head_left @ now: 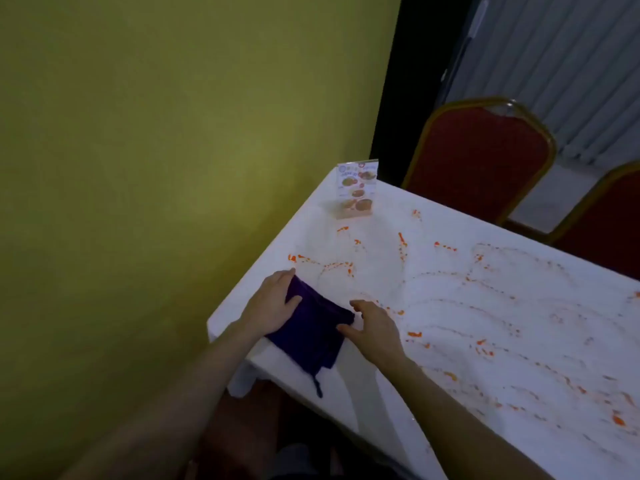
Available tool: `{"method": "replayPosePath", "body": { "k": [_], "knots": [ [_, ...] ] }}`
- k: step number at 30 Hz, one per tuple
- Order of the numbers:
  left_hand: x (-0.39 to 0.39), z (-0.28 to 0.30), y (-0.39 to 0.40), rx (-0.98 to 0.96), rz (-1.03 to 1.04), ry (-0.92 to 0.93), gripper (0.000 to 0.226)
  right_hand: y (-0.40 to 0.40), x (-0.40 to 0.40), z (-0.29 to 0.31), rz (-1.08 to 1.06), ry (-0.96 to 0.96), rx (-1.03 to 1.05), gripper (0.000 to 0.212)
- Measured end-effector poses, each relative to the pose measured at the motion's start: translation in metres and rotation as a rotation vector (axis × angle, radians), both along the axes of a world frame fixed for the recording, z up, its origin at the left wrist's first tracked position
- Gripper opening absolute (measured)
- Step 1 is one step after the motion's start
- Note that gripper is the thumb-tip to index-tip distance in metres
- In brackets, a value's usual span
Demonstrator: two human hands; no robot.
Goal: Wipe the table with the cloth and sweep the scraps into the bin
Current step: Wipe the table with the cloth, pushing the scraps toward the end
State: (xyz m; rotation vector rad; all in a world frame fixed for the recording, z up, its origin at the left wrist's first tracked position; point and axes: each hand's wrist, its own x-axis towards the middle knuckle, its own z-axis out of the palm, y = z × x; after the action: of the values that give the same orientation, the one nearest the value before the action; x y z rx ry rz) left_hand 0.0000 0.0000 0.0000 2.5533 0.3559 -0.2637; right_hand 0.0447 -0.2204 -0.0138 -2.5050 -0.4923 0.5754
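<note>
The folded dark purple cloth (311, 327) lies flat at the near left corner of the white-covered table (450, 341), one dark corner string trailing toward the table's near edge. The left hand (273, 303) rests palm down on the cloth's left part, fingers spread and slack, pressing rather than gripping. The right hand (374, 330) sits just beside the cloth's right edge, fingers loosely curled and open, fingertips touching or nearly touching the fabric; I can't tell which.

Orange scraps and smears (401, 240) are scattered over the tablecloth, from just beyond the cloth out across the right side, along with faint curved streaks. A small upright clear-plastic menu stand with food pictures (356, 188) stands at the far corner. Behind the table are two red padded chairs with gold frames (481, 150), and a yellow-green wall (156, 133) runs along the left.
</note>
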Motion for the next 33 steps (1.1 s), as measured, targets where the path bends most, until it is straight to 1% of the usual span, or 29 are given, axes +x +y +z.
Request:
{"method": "replayPosePath", "body": {
  "k": [2,4,10,13,15,19,23,25,28,31,33],
  "knots": [
    [0.004,-0.010,0.011,-0.011,0.039,0.031,0.065,0.014,0.001,-0.007,-0.036,0.036,-0.026,0.069],
    [0.006,-0.019,0.016,-0.010,0.060,0.070,0.065,0.023,-0.002,-0.012,-0.083,0.045,-0.065,0.069],
    [0.018,-0.035,0.022,0.013,0.054,0.064,0.061,0.039,-0.005,-0.022,-0.193,-0.018,-0.137,0.050],
    [0.023,-0.039,0.025,-0.060,0.107,0.071,0.063,0.042,-0.006,-0.025,-0.256,0.019,-0.099,0.044],
    [0.029,-0.041,0.027,-0.123,0.137,0.076,0.061,0.043,-0.004,-0.026,-0.265,0.033,-0.083,0.035],
    [0.036,-0.038,0.027,-0.207,0.142,0.069,0.047,0.035,0.000,-0.022,-0.215,0.046,-0.081,0.023],
    [0.049,-0.029,0.027,-0.303,0.121,0.007,0.035,0.020,0.011,-0.013,-0.306,0.048,0.023,0.012],
    [0.058,-0.019,0.026,-0.361,0.105,-0.049,0.031,0.013,0.019,-0.004,-0.359,0.006,0.092,0.009],
    [0.075,-0.003,0.021,-0.471,0.055,-0.129,0.018,0.003,0.031,0.015,-0.420,-0.116,0.173,0.012],
    [0.085,0.010,0.016,-0.539,-0.004,-0.248,0.018,-0.003,0.037,0.028,-0.415,-0.247,0.233,0.015],
    [0.083,0.012,0.014,-0.546,-0.034,-0.317,0.018,-0.007,0.032,0.031,-0.370,-0.335,0.216,0.016]
  ]
}}
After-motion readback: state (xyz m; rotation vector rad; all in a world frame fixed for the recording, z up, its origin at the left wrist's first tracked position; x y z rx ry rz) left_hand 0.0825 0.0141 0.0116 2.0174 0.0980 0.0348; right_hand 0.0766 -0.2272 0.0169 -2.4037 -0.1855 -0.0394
